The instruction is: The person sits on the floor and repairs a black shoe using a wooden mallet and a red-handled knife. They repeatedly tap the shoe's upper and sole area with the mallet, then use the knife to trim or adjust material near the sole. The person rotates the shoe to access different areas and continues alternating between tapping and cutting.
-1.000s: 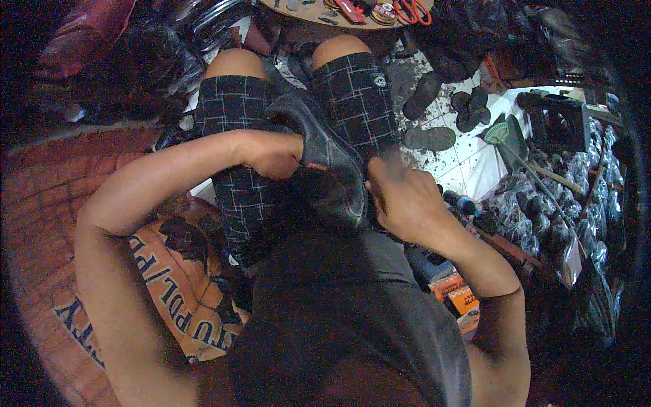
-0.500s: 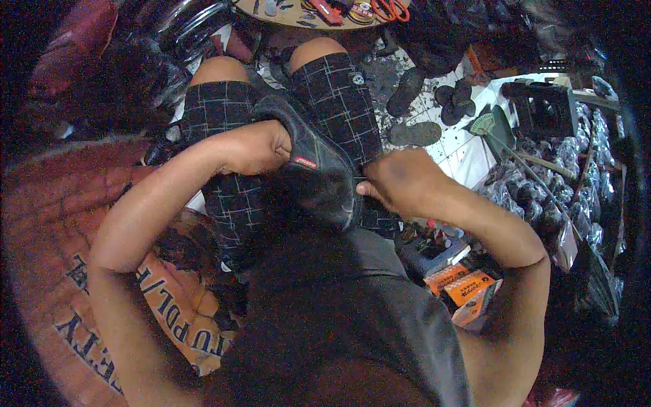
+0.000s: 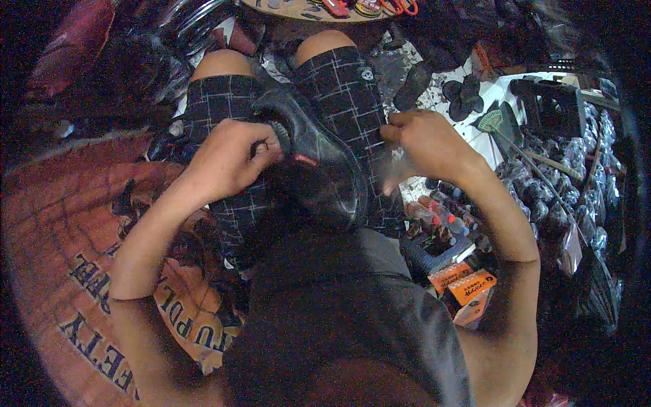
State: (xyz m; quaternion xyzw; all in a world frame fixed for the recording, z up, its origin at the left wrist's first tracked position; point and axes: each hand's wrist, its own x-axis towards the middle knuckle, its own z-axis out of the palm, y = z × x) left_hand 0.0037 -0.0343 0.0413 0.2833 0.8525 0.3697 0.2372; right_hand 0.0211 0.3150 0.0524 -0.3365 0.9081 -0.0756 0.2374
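Observation:
A black leather shoe (image 3: 325, 163) with a small red tag lies slantwise across my lap, over my black checked shorts. My left hand (image 3: 234, 156) is at the shoe's left edge near its opening. Its thumb and forefinger are bent together, beside a greyish ribbed edge; what they pinch is too small to make out. Right of the shoe and apart from it, my right hand (image 3: 427, 146) is raised with its fingers curled and its thumb standing off, smeared by motion. Anything inside those curled fingers is hidden.
A round wooden tabletop (image 3: 319, 15) with red-handled tools stands ahead. To the right lie orange boxes (image 3: 468, 288), small bottles (image 3: 444, 218), a green fan-shaped thing (image 3: 491, 121) and many plastic-wrapped items (image 3: 556, 169). Printed orange-brown sacking (image 3: 74, 224) spreads at the left.
My right hand has moved up and right, away from the shoe. My left hand has shifted slightly left, turning at the wrist. More of the shoe and the bottles shows.

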